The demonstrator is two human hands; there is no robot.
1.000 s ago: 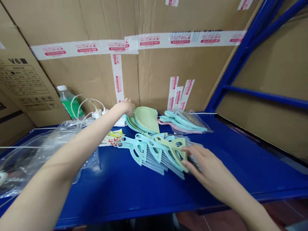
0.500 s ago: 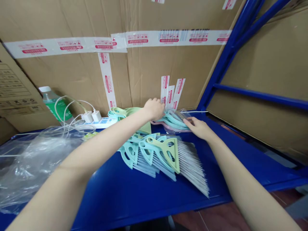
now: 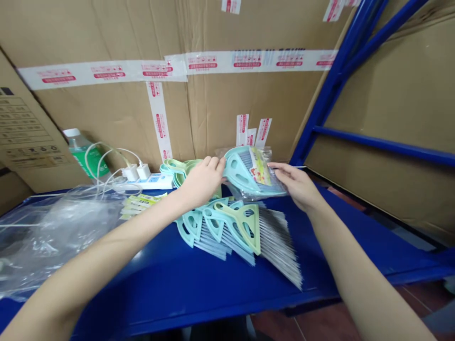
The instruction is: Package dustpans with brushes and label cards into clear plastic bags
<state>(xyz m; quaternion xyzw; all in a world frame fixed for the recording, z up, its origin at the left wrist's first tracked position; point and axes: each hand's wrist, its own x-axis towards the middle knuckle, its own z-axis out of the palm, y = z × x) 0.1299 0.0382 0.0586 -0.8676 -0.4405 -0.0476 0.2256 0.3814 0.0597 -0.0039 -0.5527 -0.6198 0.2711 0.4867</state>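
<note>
A pale blue brush and dustpan set in a clear plastic bag [image 3: 237,171], with a yellow printed card inside, is raised above the back of the blue shelf. My left hand [image 3: 203,182] is closed on the bag's left end. At the right end, my right hand [image 3: 298,185] has its thumb and fingers on the bag's edge; the exact grip is partly hidden. Below the bag, several loose hand brushes [image 3: 245,222] with pale blue and green handles and grey bristles lie overlapped. Green and blue dustpans [image 3: 181,166] are stacked behind my left hand.
Crumpled clear plastic bags [image 3: 67,227] cover the left of the blue shelf [image 3: 199,289]. Yellow-green cards [image 3: 140,204] lie beside them. A power strip [image 3: 156,181] with chargers and a bottle [image 3: 88,156] stand behind. A large taped carton [image 3: 220,99] forms the back; a blue frame post [image 3: 330,94] rises right.
The bagged set has been lifted and turned, so its card and brush now show. My left hand has moved left and toward me, onto the bag's left end.
</note>
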